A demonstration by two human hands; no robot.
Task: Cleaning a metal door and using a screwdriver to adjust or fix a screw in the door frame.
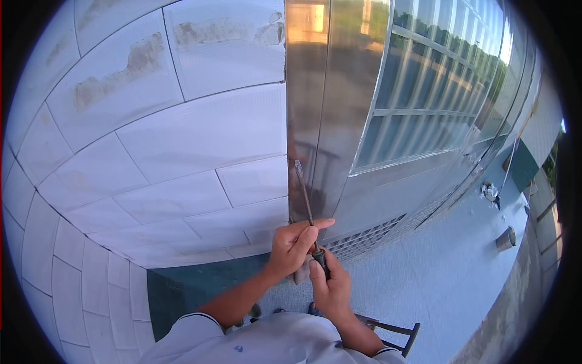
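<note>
A long screwdriver [305, 197] points up and away from me, its flat tip by the shiny metal door frame [306, 91]. Whether the tip touches the metal, I cannot tell. My right hand [333, 288] is closed around its dark handle. Higher up, the thumb and fingers of my left hand [293, 247] are closed about the shaft, the index finger reaching across behind it. Just left of the tip runs the edge of the white tiled wall [200, 133].
Right of the frame stands a metal door with a ribbed, reflective panel [424, 115] and a louvred vent [370, 238] low down. A bucket [505, 239] and some crumpled debris [490, 193] lie farther right on the floor. By my right elbow is a dark stool-like frame [397, 330].
</note>
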